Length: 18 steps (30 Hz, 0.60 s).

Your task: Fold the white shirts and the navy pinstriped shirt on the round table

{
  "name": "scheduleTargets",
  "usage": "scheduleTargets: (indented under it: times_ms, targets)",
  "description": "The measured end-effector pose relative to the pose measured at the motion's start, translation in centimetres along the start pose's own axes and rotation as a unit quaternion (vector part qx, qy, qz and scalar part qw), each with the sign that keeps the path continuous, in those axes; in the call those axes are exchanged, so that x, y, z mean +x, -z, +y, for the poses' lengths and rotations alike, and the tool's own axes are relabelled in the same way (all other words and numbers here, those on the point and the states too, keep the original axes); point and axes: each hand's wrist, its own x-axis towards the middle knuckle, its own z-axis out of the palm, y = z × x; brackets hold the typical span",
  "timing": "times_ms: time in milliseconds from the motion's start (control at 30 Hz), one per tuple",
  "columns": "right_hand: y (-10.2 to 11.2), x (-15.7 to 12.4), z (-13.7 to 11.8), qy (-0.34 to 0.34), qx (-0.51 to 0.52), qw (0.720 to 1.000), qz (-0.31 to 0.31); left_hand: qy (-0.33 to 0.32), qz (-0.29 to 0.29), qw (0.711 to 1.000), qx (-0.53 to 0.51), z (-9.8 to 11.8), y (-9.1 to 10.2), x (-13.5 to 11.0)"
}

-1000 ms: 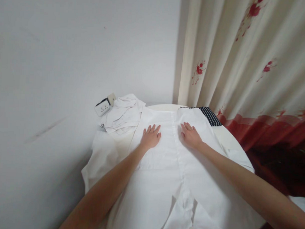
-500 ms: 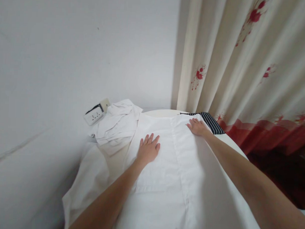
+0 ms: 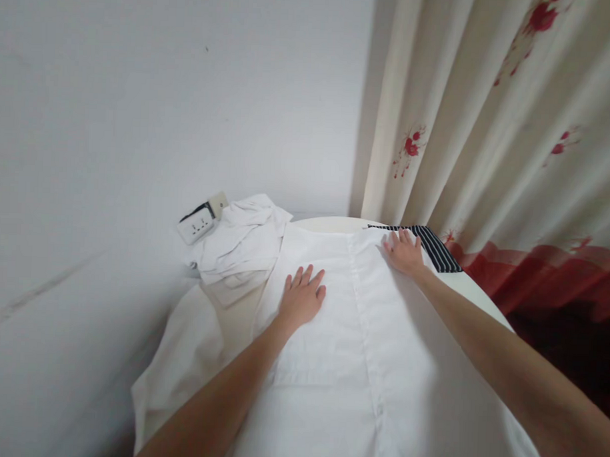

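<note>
A white cloth garment (image 3: 331,349) with a seam down its middle lies spread over a round-edged white table (image 3: 330,223). My left hand (image 3: 302,298) rests flat on its left half, fingers spread. Near the far right edge of the cloth, my right hand (image 3: 404,252) lies palm down with fingers apart. Just beyond that hand, a black-and-white striped cloth (image 3: 437,250) shows from under the garment. The garment's near end runs out of view.
A crumpled white cloth (image 3: 247,233) lies at the far left, beside a white power socket (image 3: 198,223) on the wall (image 3: 269,107). More white fabric (image 3: 180,357) hangs over the table's left side. A cream curtain with red flowers (image 3: 468,127) hangs at the right.
The whole view has shifted, so everything appears slightly farther right. My right hand has moved a little on the cloth; my left hand stays flat in about the same place.
</note>
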Motion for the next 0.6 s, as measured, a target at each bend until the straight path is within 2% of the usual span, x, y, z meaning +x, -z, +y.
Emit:
scheduleTargets:
  times_ms: [100,233,300,433,500,600]
  targets:
    - [-0.2,-2.9,-4.4,0.031,0.019,0.999,0.015,-0.002,-0.002,1.000,0.005,0.0,-0.1,-0.1]
    - [-0.7,-6.6,-8.6,0.092,0.047,0.994,-0.024,-0.001,0.001,1.000,0.014,-0.1,-0.2,-0.1]
    - [-0.7,-7.5,-9.1,0.095,0.056,0.993,-0.034,-0.003,-0.003,1.000,0.015,0.0,0.0,-0.2]
    - [-0.1,-7.6,-8.6,0.098,0.081,0.992,-0.012,-0.007,-0.020,1.000,0.007,0.1,0.6,-0.4]
    - [0.2,-7.7,-8.6,0.148,0.110,0.983,-0.008,-0.010,-0.025,1.000,0.000,0.1,0.7,-0.5]
    - [0.0,-8.1,-9.0,0.257,0.147,0.954,-0.045,-0.015,-0.028,0.999,-0.010,-0.1,0.7,-0.6]
